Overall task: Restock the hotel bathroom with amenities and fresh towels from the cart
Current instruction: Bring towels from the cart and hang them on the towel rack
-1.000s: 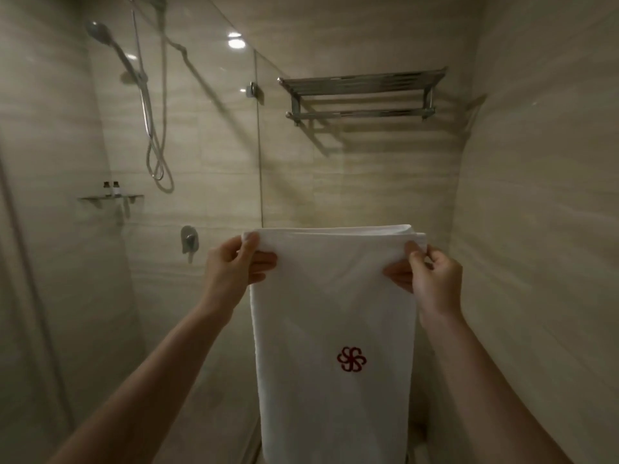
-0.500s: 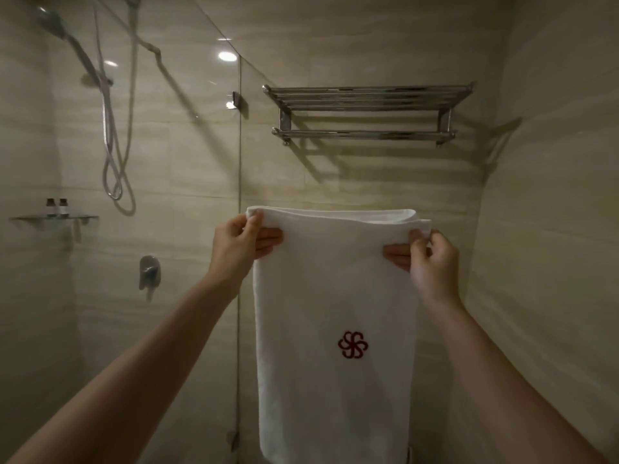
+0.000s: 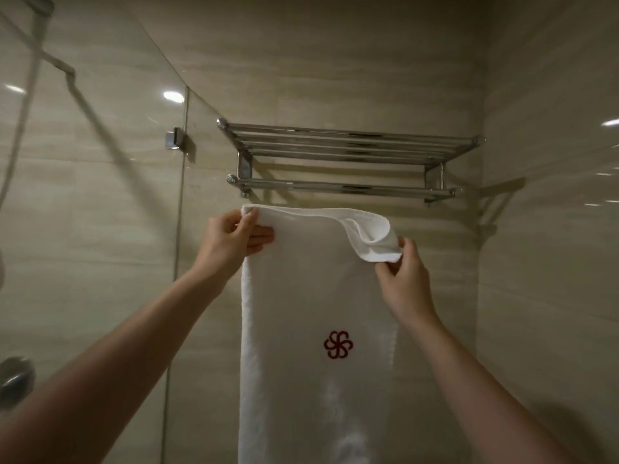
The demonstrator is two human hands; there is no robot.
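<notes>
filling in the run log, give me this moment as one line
item: white monogrammed towel held below towel rack, not on it | left hand: grips top left corner | right hand: pinches drooping top right corner

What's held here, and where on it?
The white towel, by its top edge: the left hand pinches the top left corner, and the right hand pinches the drooping top right corner.

To your left stands a glass panel (image 3: 100, 262) with a metal clip (image 3: 174, 140); behind it you see a blurred hose (image 3: 25, 105) and tap (image 3: 15, 380). Beige tiles (image 3: 335, 61) line the walls.
</notes>
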